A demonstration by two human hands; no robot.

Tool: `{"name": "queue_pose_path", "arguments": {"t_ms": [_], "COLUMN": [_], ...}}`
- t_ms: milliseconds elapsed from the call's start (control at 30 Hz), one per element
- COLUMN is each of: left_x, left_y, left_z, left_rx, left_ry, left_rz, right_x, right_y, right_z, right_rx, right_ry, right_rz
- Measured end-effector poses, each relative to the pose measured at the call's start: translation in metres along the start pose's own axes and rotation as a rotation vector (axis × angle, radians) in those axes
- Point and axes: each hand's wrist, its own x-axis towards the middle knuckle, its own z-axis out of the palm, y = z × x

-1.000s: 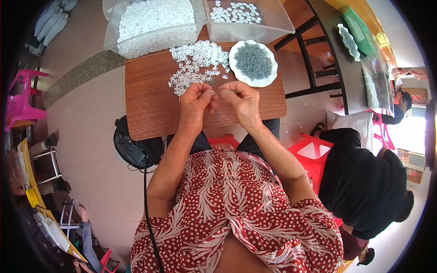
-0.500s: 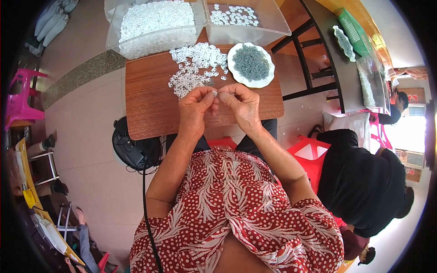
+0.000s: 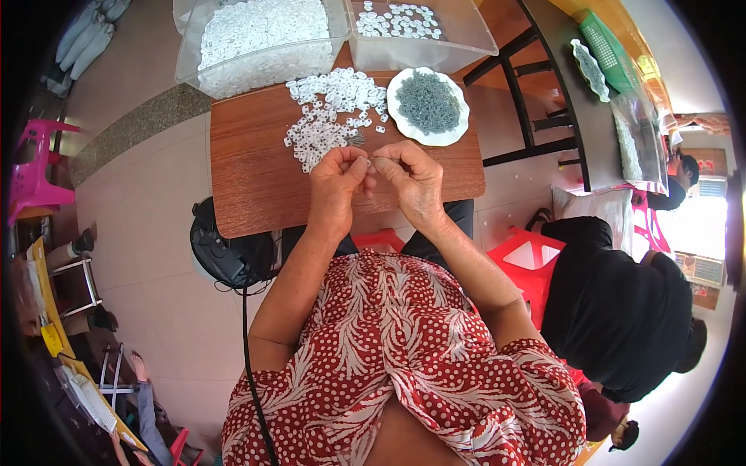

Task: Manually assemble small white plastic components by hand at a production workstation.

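Above the near part of the brown wooden table (image 3: 256,186), my left hand (image 3: 336,190) and my right hand (image 3: 416,182) meet fingertip to fingertip. The left thumb and fingers pinch a small white plastic piece (image 3: 368,161), mostly covered by them. My right thumb and forefinger are pressed together too; what they hold is too small to make out. Just beyond the hands lies a loose pile of small white plastic pieces with holes (image 3: 318,128), with a few thin dark pins (image 3: 356,140) beside it. A scalloped white dish (image 3: 458,136) at the right holds a heap of small grey metal pieces (image 3: 427,102).
Two clear plastic bins stand at the far edge: the left bin (image 3: 186,66) is full of white pieces, the right bin (image 3: 474,50) has a scattered layer. A black bag (image 3: 221,252) sits left of my legs. A person in black (image 3: 614,311) is at the right, by a red stool (image 3: 524,256).
The table and its contents sit slightly higher and further left in the picture. Between my fingertips the white piece shows less than before; both hands stay together in nearly the same place.
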Motion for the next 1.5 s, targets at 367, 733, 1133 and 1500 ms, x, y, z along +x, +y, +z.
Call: {"name": "queue_pose_path", "arguments": {"t_ms": [367, 733, 1133, 1500], "left_x": [-0.002, -0.005, -0.005, -0.005], "left_y": [0.003, 0.006, 0.003, -0.006], "left_z": [0.001, 0.002, 0.001, 0.000], "left_rx": [0.085, 0.233, 0.322, 0.493], "left_ry": [-0.011, 0.027, 0.039, 0.082], "left_rz": [-0.021, 0.053, 0.081, 0.168], "right_x": [0.002, 0.003, 0.003, 0.005], "right_y": [0.001, -0.002, 0.007, 0.027], "right_z": [-0.004, -0.001, -0.001, 0.003], "right_rx": [0.100, 0.105, 0.025, -0.080], "right_ry": [-0.041, -0.074, -0.078, -0.098], "right_rz": [0.079, 0.124, 0.103, 0.004]}}
